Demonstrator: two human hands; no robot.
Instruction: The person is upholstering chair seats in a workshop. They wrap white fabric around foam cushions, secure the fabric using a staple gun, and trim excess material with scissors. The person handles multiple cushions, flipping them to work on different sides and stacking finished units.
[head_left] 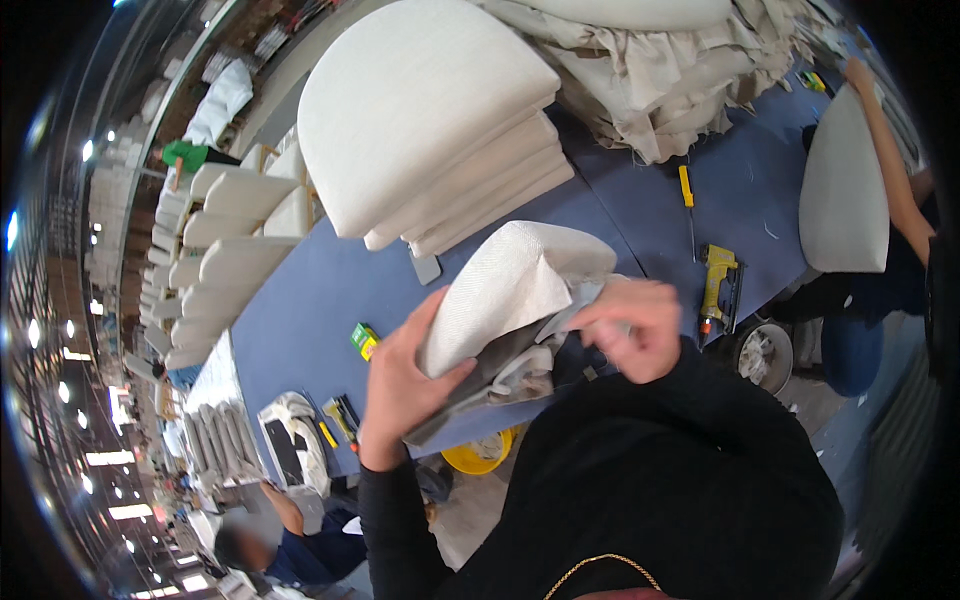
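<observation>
In front of me a cream upholstered seat cushion [500,285] is tilted up on its edge, with its grey underside and loose cloth facing my body. My left hand [405,375] grips its left side, thumb across the cream face and fingers behind. At the cushion's right corner my right hand [635,325], slightly blurred, has its fingers curled and pressed on the grey fabric edge [575,305]. A folded flap of cream cover stands up near those fingers. Beyond the cushion rises a stack of finished cream cushions [425,110].
On the blue table [300,290] lie a yellow-handled screwdriver [687,190], a yellow staple gun [718,285] and a small green-yellow box [364,340]. Loose cream covers [660,80] are heaped at the back. Co-workers handle cushions at right and lower left. A yellow bucket [480,455] stands below the edge.
</observation>
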